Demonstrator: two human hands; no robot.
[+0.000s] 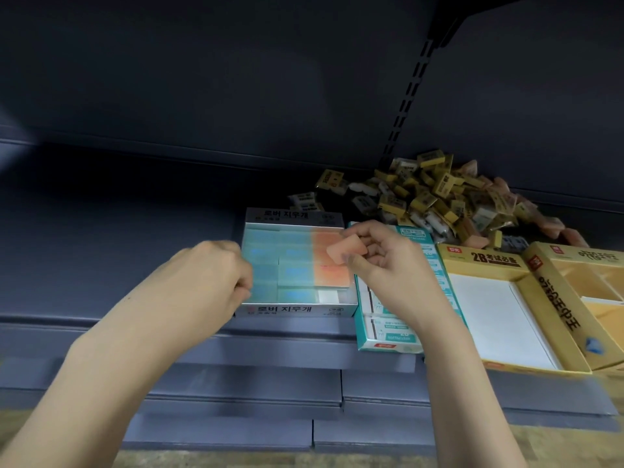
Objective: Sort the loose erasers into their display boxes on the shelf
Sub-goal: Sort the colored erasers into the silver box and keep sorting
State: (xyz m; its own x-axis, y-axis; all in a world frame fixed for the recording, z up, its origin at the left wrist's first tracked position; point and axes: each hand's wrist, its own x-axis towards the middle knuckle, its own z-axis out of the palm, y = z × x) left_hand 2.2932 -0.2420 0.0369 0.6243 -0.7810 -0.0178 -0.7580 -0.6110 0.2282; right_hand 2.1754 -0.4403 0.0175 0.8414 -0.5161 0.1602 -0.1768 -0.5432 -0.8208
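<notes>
My right hand [388,265] pinches 1 orange eraser [346,252] between thumb and fingers, held just above the orange column at the right side of the silver display box [297,310]. My left hand [216,275] is curled against that box's left wall, seems to steady it; can't tell if it truly grips the edge. Progress: early-to-mid, I'd say. Silver box already shows rows of blue erasers [293,273] and a strip of orange ones [332,270], with a small white gap at the front right. Teal box [388,346] beside it looks partly stocked, mostly hidden by my hand. The yellow box [486,261] shows a bare white floor, and the far-right yellow box [574,261] looks mostly empty too. Still left: the big loose pile [449,197] at the back of the shelf [101,231], mostly yellow-sleeved plus pink/orange ones. Bulk of sorting not done.
</notes>
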